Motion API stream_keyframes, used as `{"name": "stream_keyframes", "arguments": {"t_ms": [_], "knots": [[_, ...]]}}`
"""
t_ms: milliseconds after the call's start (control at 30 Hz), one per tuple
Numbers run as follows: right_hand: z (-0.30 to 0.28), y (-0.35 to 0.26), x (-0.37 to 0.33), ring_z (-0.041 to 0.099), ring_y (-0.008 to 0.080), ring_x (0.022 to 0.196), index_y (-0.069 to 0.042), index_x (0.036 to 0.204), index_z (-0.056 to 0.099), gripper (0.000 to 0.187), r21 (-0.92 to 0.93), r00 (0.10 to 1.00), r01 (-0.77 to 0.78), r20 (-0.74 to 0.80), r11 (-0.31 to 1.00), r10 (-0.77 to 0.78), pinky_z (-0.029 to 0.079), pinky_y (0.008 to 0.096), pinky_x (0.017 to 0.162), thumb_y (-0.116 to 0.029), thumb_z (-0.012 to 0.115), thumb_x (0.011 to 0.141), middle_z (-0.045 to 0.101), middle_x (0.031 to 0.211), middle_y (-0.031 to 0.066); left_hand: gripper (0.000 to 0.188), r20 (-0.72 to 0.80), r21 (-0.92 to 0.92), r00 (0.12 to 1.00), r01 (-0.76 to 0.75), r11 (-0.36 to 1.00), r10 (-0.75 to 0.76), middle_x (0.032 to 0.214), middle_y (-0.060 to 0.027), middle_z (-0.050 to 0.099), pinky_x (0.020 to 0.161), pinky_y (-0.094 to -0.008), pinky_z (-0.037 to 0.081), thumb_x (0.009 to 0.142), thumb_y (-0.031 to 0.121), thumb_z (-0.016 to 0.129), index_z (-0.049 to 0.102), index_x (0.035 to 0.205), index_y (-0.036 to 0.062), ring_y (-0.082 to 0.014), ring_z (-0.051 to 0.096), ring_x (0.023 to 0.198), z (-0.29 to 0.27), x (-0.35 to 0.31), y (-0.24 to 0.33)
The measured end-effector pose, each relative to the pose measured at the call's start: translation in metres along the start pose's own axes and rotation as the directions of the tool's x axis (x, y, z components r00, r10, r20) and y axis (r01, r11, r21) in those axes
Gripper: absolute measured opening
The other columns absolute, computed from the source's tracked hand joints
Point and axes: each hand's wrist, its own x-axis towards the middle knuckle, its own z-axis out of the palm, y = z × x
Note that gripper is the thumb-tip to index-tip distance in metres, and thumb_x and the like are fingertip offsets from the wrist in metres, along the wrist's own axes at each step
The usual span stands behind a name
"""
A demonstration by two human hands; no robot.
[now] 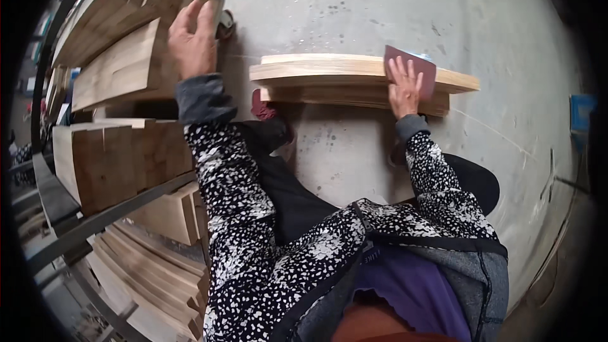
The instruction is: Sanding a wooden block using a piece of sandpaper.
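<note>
My right hand lies with its fingers spread flat on a reddish-brown sheet that looks like sandpaper. The sheet rests against the right part of a stack of pale wooden boards, slightly curved and lying across in front of me. Off to the left, my left hand is raised beside the stacked wood, fingers up and partly apart, with nothing visible in it. Whether its fingertips touch any wood cannot be made out. A small light-blue and white thing shows at the sheet's far edge.
A metal rack on the left carries thick wooden blocks and curved wooden pieces. A caster wheel sits at its far corner. My red shoe is close to the boards. Something blue stands at the far right.
</note>
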Motion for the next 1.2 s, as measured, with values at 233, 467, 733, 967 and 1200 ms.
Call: {"name": "stream_keyframes", "arguments": {"t_ms": [233, 467, 733, 967, 1200], "knots": [[0.065, -0.235, 0.027, 0.024, 0.0255, 0.125, -0.019, 0.126, 0.037, 0.061, 0.337, 0.871, 0.453, 0.032, 0.825, -0.491, 0.013, 0.0478, 0.102, -0.016, 0.058, 0.069, 0.034, 0.132, 0.0025, 0.038, -0.064, 0.07, 0.998, -0.009, 0.997, 0.013, 0.109, -0.0169, 0.05, 0.089, -0.0319, 0.037, 0.074, 0.031, 0.063, 0.059, 0.1, 0.003, -0.0243, 0.048, 0.103, -0.001, -0.006, 0.004], [0.059, -0.192, 0.043, 0.027, 0.0242, 0.124, -0.019, 0.123, 0.041, 0.054, 0.336, 0.749, 0.617, 0.027, 0.712, -0.662, 0.014, 0.0464, 0.102, -0.013, 0.052, 0.07, 0.036, 0.131, 0.0024, 0.038, -0.054, 0.116, 0.999, 0.011, 0.993, -0.005, 0.112, -0.0174, 0.048, 0.088, -0.033, 0.038, 0.075, 0.032, 0.062, 0.059, 0.1, 0.0029, -0.0259, 0.048, 0.103, -0.005, -0.009, 0.004], [-0.02, 0.144, 0.013, 0.017, 0.0241, 0.129, -0.024, 0.13, 0.033, 0.055, -0.068, 0.99, -0.065, 0.121, 0.996, 0.073, 0.008, 0.0548, 0.098, -0.008, 0.037, 0.077, 0.024, 0.138, 0.0013, 0.038, -0.026, 0.248, 0.996, -0.074, 0.966, 0.083, 0.111, -0.0211, 0.046, 0.089, -0.0364, 0.038, 0.073, 0.03, 0.062, 0.059, 0.098, 0.0009, -0.0315, 0.047, 0.103, 0.011, -0.013, 0.02], [-0.01, 0.209, -0.004, 0.016, 0.0242, 0.129, -0.03, 0.131, 0.028, 0.049, -0.212, 0.898, -0.438, -0.066, 0.874, 0.434, 0.01, 0.0594, 0.096, -0.018, 0.035, 0.084, 0.021, 0.139, -0.0036, 0.037, -0.037, 0.222, 0.996, -0.069, 0.973, 0.079, 0.11, -0.0228, 0.046, 0.088, -0.0384, 0.037, 0.071, 0.026, 0.063, 0.059, 0.097, 0.0003, -0.0339, 0.046, 0.102, 0.011, -0.015, 0.011], [0.006, -0.035, 0.013, 0.018, 0.0268, 0.128, -0.018, 0.13, 0.032, 0.062, 0.044, 0.966, 0.225, 0.124, 0.973, -0.229, 0.01, 0.0526, 0.1, -0.006, 0.048, 0.071, 0.025, 0.138, 0.0033, 0.035, -0.097, 0.285, 0.991, -0.059, 0.957, 0.09, 0.11, -0.0213, 0.047, 0.085, -0.0346, 0.04, 0.073, 0.026, 0.063, 0.058, 0.098, 0.0013, -0.0302, 0.049, 0.101, -0.002, -0.018, 0.005]]}}
